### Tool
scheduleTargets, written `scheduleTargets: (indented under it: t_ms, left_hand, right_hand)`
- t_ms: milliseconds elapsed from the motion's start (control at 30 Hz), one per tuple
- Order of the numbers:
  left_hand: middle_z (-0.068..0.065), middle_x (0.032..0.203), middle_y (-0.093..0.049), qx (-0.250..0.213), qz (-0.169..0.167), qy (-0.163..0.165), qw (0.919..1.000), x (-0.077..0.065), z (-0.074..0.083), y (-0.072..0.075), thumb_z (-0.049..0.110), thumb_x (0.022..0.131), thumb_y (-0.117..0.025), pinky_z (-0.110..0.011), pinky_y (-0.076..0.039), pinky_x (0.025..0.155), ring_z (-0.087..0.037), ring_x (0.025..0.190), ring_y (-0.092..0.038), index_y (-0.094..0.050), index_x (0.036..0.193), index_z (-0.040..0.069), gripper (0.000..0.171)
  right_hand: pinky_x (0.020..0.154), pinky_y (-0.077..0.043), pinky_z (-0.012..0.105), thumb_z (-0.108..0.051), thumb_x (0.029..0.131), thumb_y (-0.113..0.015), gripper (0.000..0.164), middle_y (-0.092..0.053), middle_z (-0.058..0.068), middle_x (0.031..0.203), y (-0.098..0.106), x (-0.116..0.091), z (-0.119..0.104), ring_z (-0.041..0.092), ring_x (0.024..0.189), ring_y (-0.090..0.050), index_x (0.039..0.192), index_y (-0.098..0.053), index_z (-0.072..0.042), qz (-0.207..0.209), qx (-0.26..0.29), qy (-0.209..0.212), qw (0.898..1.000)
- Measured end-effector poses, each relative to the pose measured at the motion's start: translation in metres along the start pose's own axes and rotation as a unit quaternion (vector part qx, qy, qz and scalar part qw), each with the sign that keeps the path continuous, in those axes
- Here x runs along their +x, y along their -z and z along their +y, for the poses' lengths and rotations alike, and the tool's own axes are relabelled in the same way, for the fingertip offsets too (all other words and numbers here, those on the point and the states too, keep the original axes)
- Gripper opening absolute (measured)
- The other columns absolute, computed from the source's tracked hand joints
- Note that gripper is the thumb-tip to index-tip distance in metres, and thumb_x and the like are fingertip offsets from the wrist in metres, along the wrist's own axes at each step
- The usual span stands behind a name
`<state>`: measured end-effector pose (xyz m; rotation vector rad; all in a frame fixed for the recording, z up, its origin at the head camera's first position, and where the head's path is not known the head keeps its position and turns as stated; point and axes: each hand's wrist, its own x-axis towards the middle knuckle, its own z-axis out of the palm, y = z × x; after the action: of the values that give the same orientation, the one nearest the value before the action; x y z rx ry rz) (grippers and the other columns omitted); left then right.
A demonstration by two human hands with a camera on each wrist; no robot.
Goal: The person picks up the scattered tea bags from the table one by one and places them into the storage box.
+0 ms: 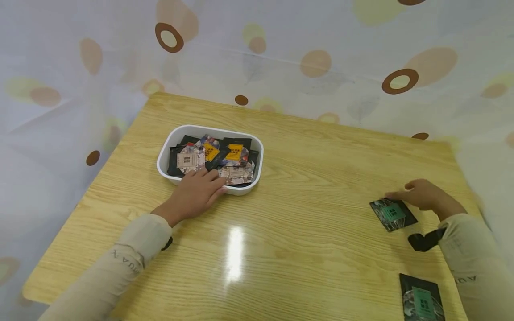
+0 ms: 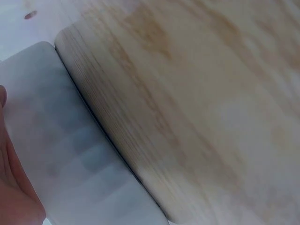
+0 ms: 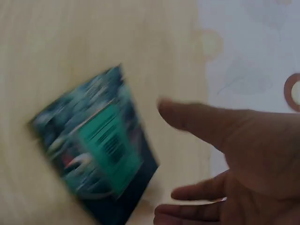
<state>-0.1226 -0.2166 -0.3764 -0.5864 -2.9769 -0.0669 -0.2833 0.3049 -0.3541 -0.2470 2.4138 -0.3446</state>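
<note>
My left hand point(image 1: 196, 194) holds the near rim of a white plastic basin point(image 1: 162, 166), its fingers reaching over the edge. Inside lie several flat dark sachets point(image 1: 237, 154) with printed fronts, overlapping one another; the left wrist view shows the basin's outer wall point(image 2: 79, 140). Toward the table's right side, my right hand point(image 1: 425, 195) is beside a dark sachet with a green label point(image 1: 391, 214). In the right wrist view this sachet point(image 3: 108, 145) looks blurred and tilted, with the thumb and fingers spread apart beside it. A second green-labelled sachet point(image 1: 421, 298) lies nearer the front.
The wooden table point(image 1: 305, 178) has a bright light reflection in its middle. Behind it hangs a pale cloth point(image 1: 281, 53) with brown and yellow round prints. A black strap point(image 1: 425, 240) sits at my right wrist, above the table between the two green-labelled sachets.
</note>
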Motion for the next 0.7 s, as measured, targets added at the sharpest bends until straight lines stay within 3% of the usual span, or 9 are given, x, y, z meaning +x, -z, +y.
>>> scheduleTargets:
  t_ms: [100, 167, 200, 233, 333, 400, 467, 567, 700]
  left_hand:
    - [-0.002, 0.105, -0.058, 0.002, -0.007, 0.003, 1.0000, 0.001, -0.001, 0.002, 0.040, 0.100, -0.037, -0.042, -0.043, 0.083, -0.024, 0.093, -0.051, -0.058, 0.117, 0.021, 0.033]
    - [-0.002, 0.106, -0.057, 0.003, -0.010, 0.005, 0.9999, 0.001, -0.002, 0.003, 0.039, 0.100, -0.037, -0.043, -0.043, 0.084, -0.024, 0.094, -0.051, -0.058, 0.117, 0.020, 0.033]
    - [-0.002, 0.106, -0.057, 0.003, -0.011, 0.007, 0.9999, 0.002, -0.002, 0.003, 0.040, 0.100, -0.037, -0.043, -0.043, 0.085, -0.024, 0.094, -0.051, -0.057, 0.117, 0.020, 0.033]
    - [-0.002, 0.106, -0.057, 0.002, -0.011, 0.008, 0.9999, 0.002, -0.002, 0.003, 0.040, 0.100, -0.037, -0.043, -0.043, 0.085, -0.024, 0.094, -0.051, -0.057, 0.116, 0.020, 0.033]
    - [-0.002, 0.106, -0.057, 0.001, -0.017, 0.014, 0.9997, 0.001, -0.002, 0.002, 0.040, 0.100, -0.037, -0.043, -0.043, 0.085, -0.024, 0.094, -0.050, -0.057, 0.117, 0.020, 0.033]
    - [-0.002, 0.106, -0.057, 0.000, -0.023, 0.016, 0.9996, 0.000, -0.002, 0.000, 0.040, 0.100, -0.037, -0.043, -0.042, 0.085, -0.024, 0.095, -0.050, -0.057, 0.118, 0.021, 0.033]
    - [-0.002, 0.107, -0.057, -0.002, -0.027, 0.016, 0.9995, 0.000, -0.001, 0.000, 0.041, 0.100, -0.036, -0.043, -0.042, 0.086, -0.024, 0.095, -0.050, -0.057, 0.119, 0.022, 0.034]
    - [-0.002, 0.107, -0.057, -0.005, -0.028, 0.012, 0.9995, 0.001, 0.001, 0.000, 0.040, 0.100, -0.036, -0.043, -0.042, 0.087, -0.024, 0.096, -0.050, -0.057, 0.120, 0.022, 0.034]
    - [-0.001, 0.105, -0.057, -0.004, -0.024, 0.016, 0.9996, 0.001, 0.003, 0.001, 0.040, 0.100, -0.037, -0.042, -0.042, 0.084, -0.023, 0.094, -0.050, -0.057, 0.117, 0.022, 0.031]
  right_hand:
    - [0.063, -0.050, 0.038, -0.063, 0.084, -0.055, 0.109, -0.026, 0.051, 0.112, -0.016, -0.002, 0.015, 0.045, 0.078, -0.052, 0.127, -0.017, 0.030, -0.013, -0.007, -0.019, 1.000]
    - [0.063, -0.049, 0.040, -0.065, 0.081, -0.057, 0.112, -0.028, 0.051, 0.110, -0.022, -0.001, 0.016, 0.043, 0.077, -0.051, 0.124, -0.019, 0.031, -0.012, -0.014, -0.019, 1.000]
    - [0.062, -0.047, 0.039, -0.066, 0.080, -0.057, 0.107, -0.035, 0.045, 0.103, -0.024, 0.001, 0.015, 0.037, 0.072, -0.051, 0.120, -0.027, 0.028, -0.003, -0.023, -0.019, 1.000]
    - [0.064, -0.047, 0.041, -0.066, 0.080, -0.056, 0.110, -0.034, 0.049, 0.109, -0.025, 0.002, 0.012, 0.043, 0.077, -0.052, 0.124, -0.024, 0.030, 0.002, -0.034, -0.015, 0.999]
    - [0.066, -0.048, 0.042, -0.061, 0.086, -0.053, 0.086, -0.052, 0.036, 0.095, -0.027, 0.010, 0.000, 0.042, 0.080, -0.056, 0.114, -0.041, 0.019, 0.014, -0.014, 0.007, 1.000]
    - [0.060, -0.045, 0.037, -0.058, 0.090, -0.050, 0.068, -0.053, 0.017, 0.075, -0.029, 0.014, -0.013, 0.026, 0.064, -0.054, 0.100, -0.045, 0.009, 0.030, 0.023, 0.022, 0.999]
    - [0.059, -0.047, 0.034, -0.050, 0.094, -0.047, 0.055, -0.053, 0.004, 0.070, -0.027, 0.014, -0.030, 0.016, 0.060, -0.053, 0.098, -0.045, 0.004, 0.044, 0.085, 0.050, 0.994]
    - [0.068, -0.053, 0.032, -0.040, 0.098, -0.044, 0.044, -0.051, 0.000, 0.080, -0.019, 0.011, -0.067, 0.010, 0.066, -0.056, 0.107, -0.045, 0.003, 0.064, 0.200, 0.086, 0.974]
    - [0.080, -0.054, 0.023, -0.026, 0.100, -0.043, 0.049, -0.050, 0.018, 0.114, -0.010, 0.010, -0.136, 0.002, 0.080, -0.062, 0.136, -0.036, 0.006, 0.064, 0.342, 0.137, 0.928]
